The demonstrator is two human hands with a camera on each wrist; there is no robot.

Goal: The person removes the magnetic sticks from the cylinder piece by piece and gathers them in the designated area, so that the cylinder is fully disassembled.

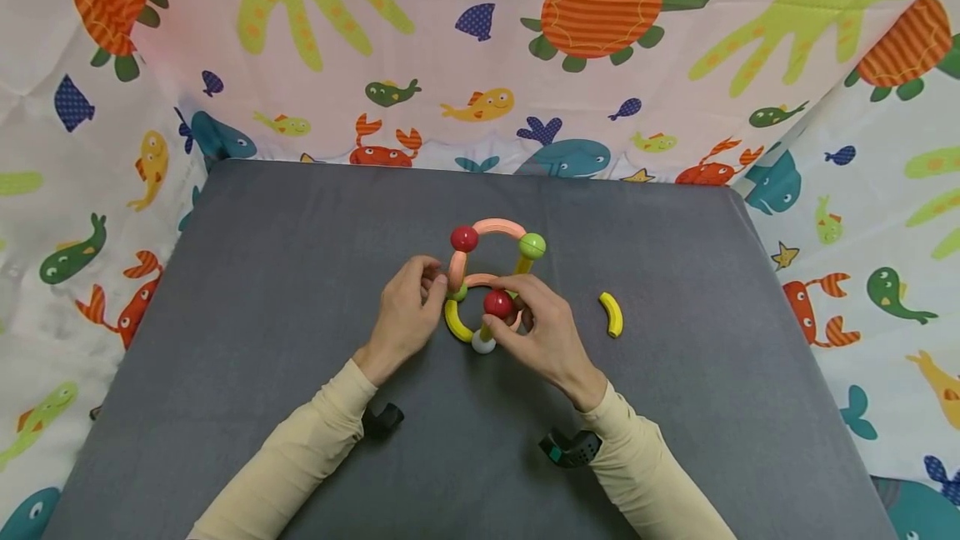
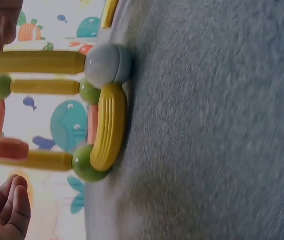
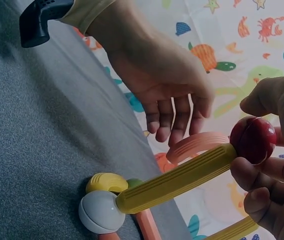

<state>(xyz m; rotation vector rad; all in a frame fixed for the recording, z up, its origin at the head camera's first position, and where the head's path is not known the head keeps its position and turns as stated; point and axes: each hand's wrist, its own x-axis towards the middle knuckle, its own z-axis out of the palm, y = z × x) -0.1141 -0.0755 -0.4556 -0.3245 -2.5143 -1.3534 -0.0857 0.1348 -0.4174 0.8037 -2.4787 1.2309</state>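
A toy frame of coloured balls and ribbed rods stands mid-table. My right hand (image 1: 551, 332) pinches a red ball (image 3: 252, 140) between thumb and fingers. That ball sits on top of a yellow rod (image 3: 174, 180), which rises from a white ball (image 3: 101, 212) low in the frame. My left hand (image 1: 405, 315) is at the frame's left side, its fingers loosely bent beside a peach curved rod (image 1: 456, 272). In the left wrist view a gap shows between the left fingers (image 2: 19, 207) and that rod. A second red ball (image 1: 464, 238) and a green ball (image 1: 532, 246) join the far upper rod.
A loose yellow curved rod (image 1: 612, 314) lies on the grey table (image 1: 300, 207), right of the frame. Black wrist devices (image 1: 570, 448) hang at both sleeves. A cloth printed with sea animals (image 1: 600, 15) surrounds the table's back and sides.
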